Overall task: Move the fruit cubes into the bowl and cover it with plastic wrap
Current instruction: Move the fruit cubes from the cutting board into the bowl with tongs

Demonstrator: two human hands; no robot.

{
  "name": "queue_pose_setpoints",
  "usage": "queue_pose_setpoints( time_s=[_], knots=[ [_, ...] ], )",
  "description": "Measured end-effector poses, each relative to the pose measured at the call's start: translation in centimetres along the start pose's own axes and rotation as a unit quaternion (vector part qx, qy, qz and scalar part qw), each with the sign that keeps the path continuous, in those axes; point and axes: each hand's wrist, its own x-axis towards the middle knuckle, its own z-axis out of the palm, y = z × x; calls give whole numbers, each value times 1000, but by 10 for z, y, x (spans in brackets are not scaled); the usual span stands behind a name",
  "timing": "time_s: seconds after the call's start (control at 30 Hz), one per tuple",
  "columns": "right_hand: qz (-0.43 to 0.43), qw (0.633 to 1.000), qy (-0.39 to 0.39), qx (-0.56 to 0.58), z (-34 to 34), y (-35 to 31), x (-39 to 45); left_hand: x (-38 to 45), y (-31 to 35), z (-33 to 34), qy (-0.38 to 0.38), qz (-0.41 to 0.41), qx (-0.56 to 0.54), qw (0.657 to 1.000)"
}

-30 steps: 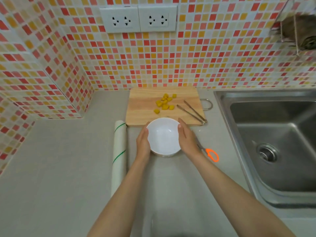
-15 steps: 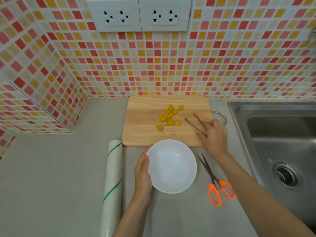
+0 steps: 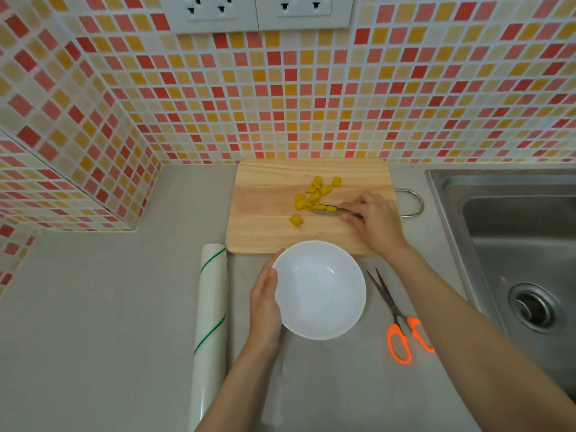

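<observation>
While the wooden board [image 3: 268, 213] is sitting against the wall, I'm cupping the empty bowl [image 3: 319, 289] with my open left hand [image 3: 265, 307]. My right hand [image 3: 372, 221] is pinching tongs [image 3: 327, 211] at the fruit cubes [image 3: 314, 196]. A slick cube may be slipping free; the short gap to the bowl is staying unobstructed.

Yellow fruit cubes [image 3: 314, 196], white bowl [image 3: 319, 289], orange-handled scissors [image 3: 399, 322], green-striped wrap roll [image 3: 210, 325] — red-orange mosaic wall [image 3: 280, 95].

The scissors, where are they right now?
The scissors lie flat on the counter, just right of the white bowl, between it and the sink.
</observation>
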Motion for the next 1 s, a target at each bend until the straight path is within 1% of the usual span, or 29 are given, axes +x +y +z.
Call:
queue_pose_setpoints(
  time_s=[0.13,0.27,0.3,0.37,0.43,0.47,0.53,0.6,0.67,0.7,0.77,0.83,0.9,0.93,1.0],
  knots=[
    [0,999,15,45,-11,-7,-19,-2,4,3,-2,6,7,1000],
    [-29,995,59,79,-34,-21,-63,-4,7,4,-7,3,7,1000],
    [-42,994,66,72,-41,-25,-76,-4,8,5,-11,0,3,1000],
    [-90,994,61,18,-52,-33,-97,-4,8,5,-16,0,5,1000],
    [-146,988,29,-39,-58,-37,-108,-3,6,4,-17,3,8,1000],
    [-160,986,13,-47,-60,-37,-109,-3,6,4,-17,2,10,1000],
    [-150,989,-2,-10,-64,-36,-100,-3,5,3,-16,4,13,1000],
    [-118,991,13,56,-65,-35,-81,-2,4,1,-13,6,13,1000],
    [-79,993,25,88,-59,-32,-54,-2,3,0,-8,1,11,1000],
    [-55,995,16,86,-53,-32,-40,-2,3,0,-6,-1,9,1000],
    [-19,997,-39,58,-39,-32,-16,-3,3,1,-4,-2,7,1000],
    [-17,993,-111,31,-23,-35,1,-3,3,1,-4,-6,0,1000],
    [-28,987,-157,20,-12,-37,10,-2,2,1,-5,-7,-2,1000],
    [-33,986,-164,22,-8,-38,13,-2,2,2,-5,-7,0,1000],
    [-40,988,-148,25,-5,-38,16,-2,3,2,-2,-6,4,1000]
  ],
)
